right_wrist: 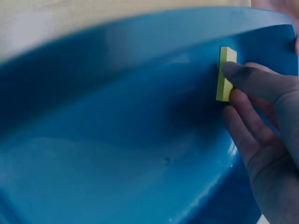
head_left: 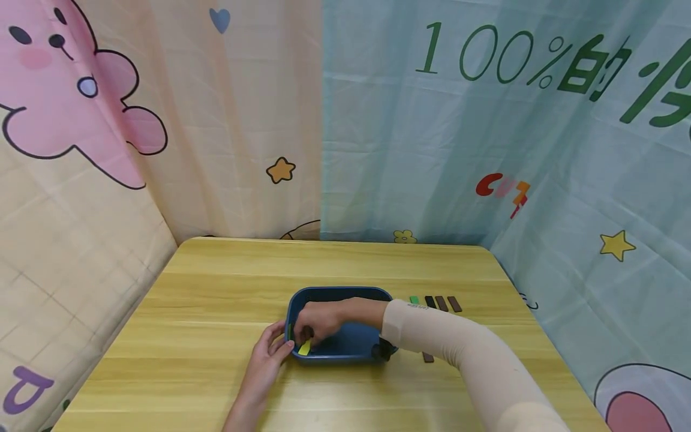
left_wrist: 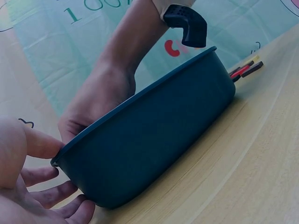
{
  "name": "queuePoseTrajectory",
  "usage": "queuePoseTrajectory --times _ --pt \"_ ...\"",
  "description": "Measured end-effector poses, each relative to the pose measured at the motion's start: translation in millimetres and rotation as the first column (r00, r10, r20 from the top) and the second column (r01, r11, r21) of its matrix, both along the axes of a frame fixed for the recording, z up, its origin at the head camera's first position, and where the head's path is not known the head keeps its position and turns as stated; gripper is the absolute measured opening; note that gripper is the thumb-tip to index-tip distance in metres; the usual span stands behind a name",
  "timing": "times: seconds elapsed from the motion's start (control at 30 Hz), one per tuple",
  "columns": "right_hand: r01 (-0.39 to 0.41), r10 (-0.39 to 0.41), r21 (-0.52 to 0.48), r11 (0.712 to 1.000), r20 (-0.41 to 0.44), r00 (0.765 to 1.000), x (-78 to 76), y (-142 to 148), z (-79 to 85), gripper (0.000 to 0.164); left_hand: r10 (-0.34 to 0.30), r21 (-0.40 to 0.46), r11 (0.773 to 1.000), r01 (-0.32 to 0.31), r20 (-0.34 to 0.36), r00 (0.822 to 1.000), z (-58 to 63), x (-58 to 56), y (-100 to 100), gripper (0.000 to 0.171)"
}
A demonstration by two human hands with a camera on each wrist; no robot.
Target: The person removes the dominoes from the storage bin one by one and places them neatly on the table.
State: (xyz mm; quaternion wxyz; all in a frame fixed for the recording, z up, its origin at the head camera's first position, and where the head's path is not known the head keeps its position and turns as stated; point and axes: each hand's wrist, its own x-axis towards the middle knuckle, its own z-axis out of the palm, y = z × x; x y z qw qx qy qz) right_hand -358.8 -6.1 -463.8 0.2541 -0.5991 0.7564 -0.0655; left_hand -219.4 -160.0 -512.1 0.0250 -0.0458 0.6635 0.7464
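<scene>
A dark blue plastic basin (head_left: 345,359) stands on the wooden table. My left hand (head_left: 271,347) grips its near left corner, thumb at the rim and fingers against the outer wall, as the left wrist view (left_wrist: 35,182) of this hand shows. Reaching in from the right, my right hand (head_left: 322,318) is down inside the basin's left end. Between thumb and fingers it pinches a small flat yellow block (right_wrist: 225,77), held close to the basin's inner wall. A bit of green (head_left: 290,332) shows beside the right hand at the left wall.
Right of the basin, a green block (head_left: 414,300), a black block (head_left: 430,302) and two brown blocks (head_left: 454,304) lie in a row. Nearer, another brown block (head_left: 428,357) is partly hidden by the right sleeve (head_left: 432,330). A red block (left_wrist: 240,71) shows in the left wrist view.
</scene>
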Motion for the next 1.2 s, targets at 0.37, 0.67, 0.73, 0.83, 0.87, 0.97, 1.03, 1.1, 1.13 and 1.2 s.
queuePoseTrajectory --times 0.37,0.67,0.73,0.83,0.87,0.97,1.03,1.1,1.13,1.2 --pt "-0.059 0.060 0.024 0.998 -0.060 0.996 2.8 0.2 -1.3 0.019 0.001 0.005 1.000 -0.001 -0.008 1.000 -1.2 -0.1 1.3 0.048" --pt "0.032 -0.030 0.027 0.999 -0.075 0.997 -2.1 9.1 7.6 0.016 0.002 -0.003 1.000 -0.002 0.011 1.000 -1.3 -0.7 0.5 0.048" --pt "0.061 -0.060 0.019 0.998 -0.060 0.996 -3.0 10.3 9.3 0.017 0.005 -0.005 1.000 -0.005 0.012 1.000 -1.7 -0.7 0.0 0.049" --pt "0.098 -0.098 0.003 0.995 -0.038 0.995 -4.1 11.5 12.2 0.018 0.014 -0.006 1.000 -0.014 0.011 1.000 -2.6 -0.6 -0.9 0.049" --pt "0.107 -0.107 -0.001 0.994 -0.033 0.994 -4.3 12.0 13.2 0.018 0.015 -0.007 1.000 -0.015 0.010 1.000 -3.0 -0.6 -1.1 0.049" --pt "0.118 -0.118 -0.012 0.993 -0.026 0.993 -4.5 14.7 17.5 0.019 0.015 -0.013 1.000 -0.015 0.004 1.000 -3.8 -0.8 -1.4 0.049" --pt "0.122 -0.123 -0.023 0.992 -0.028 0.992 -5.0 18.0 20.7 0.018 0.009 -0.020 1.000 -0.009 -0.002 1.000 -4.0 -1.0 -1.1 0.049" --pt "0.131 -0.132 -0.034 0.991 -0.020 0.991 -5.2 22.1 24.6 0.016 0.004 -0.028 1.000 -0.005 -0.006 1.000 -3.8 -1.1 -0.5 0.049" --pt "0.138 -0.139 -0.041 0.990 -0.020 0.990 -5.3 24.4 26.2 0.015 0.003 -0.032 0.999 -0.003 -0.007 1.000 -3.8 -1.2 0.0 0.049" --pt "0.150 -0.151 -0.055 0.987 -0.014 0.988 -5.4 28.7 30.0 0.014 0.003 -0.033 0.999 -0.003 -0.009 1.000 -3.9 -1.3 0.9 0.050"
